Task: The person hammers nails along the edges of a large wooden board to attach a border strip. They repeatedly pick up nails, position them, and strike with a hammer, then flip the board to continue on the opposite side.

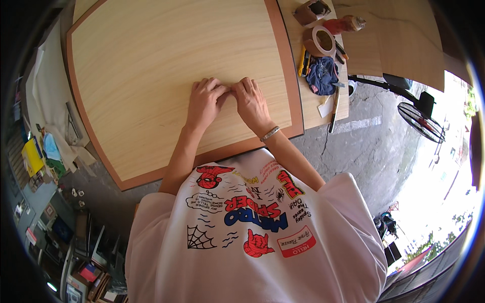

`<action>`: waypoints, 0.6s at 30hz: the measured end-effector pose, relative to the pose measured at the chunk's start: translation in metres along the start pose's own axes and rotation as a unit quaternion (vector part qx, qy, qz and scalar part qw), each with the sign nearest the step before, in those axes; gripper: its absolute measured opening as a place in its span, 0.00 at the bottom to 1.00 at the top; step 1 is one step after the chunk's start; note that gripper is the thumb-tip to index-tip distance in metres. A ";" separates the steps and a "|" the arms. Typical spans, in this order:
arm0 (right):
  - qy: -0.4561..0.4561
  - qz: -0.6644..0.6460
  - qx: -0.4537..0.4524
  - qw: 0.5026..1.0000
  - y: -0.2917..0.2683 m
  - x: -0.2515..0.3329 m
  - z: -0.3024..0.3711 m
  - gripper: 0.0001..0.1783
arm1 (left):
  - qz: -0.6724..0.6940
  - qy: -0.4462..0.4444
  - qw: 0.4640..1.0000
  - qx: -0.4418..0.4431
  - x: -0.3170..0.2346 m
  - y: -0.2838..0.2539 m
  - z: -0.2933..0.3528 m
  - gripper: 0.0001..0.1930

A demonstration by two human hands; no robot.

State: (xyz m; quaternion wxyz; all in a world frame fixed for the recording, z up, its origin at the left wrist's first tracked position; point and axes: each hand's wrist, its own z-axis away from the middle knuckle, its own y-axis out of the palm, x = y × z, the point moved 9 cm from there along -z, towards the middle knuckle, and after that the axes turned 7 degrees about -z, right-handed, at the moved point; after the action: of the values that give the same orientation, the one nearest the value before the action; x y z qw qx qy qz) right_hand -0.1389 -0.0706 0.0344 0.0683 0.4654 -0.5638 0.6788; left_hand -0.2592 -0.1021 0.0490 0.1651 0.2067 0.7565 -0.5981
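Observation:
Over a large pale wood-grain panel (166, 55) with a brown border (284, 48), my two hands meet fingertip to fingertip. My left hand (206, 102) has its fingers curled, thumb and forefinger pinched toward the right. Just beside it, my right hand (251, 104) is bent the same way, its fingers pressed together; a bracelet (270, 134) circles that wrist. Whatever lies between the fingertips, if anything, is too small or hidden to name. Both hands are above the lower right part of the panel, close to its surface.
Along the panel's right side lie a brown tape roll (314, 42), a yellow cutter (304, 61), a dark blue cloth (322, 77), a reddish bottle (342, 24) and an open small box (309, 14). A black fan (421, 122) stands further right. Cluttered shelving (65, 242) fills the lower left.

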 end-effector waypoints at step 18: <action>0.140 0.063 -0.263 0.952 -0.181 -0.206 0.020 0.03 | -0.001 -0.056 0.998 0.022 -0.008 0.005 0.000 0.04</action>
State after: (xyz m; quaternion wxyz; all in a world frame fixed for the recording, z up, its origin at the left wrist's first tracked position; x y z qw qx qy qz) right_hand 0.0987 0.0656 0.0138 0.2237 0.2949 -0.7356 0.5674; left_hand -0.2498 -0.1020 0.0493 0.2023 0.1753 0.7332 -0.6251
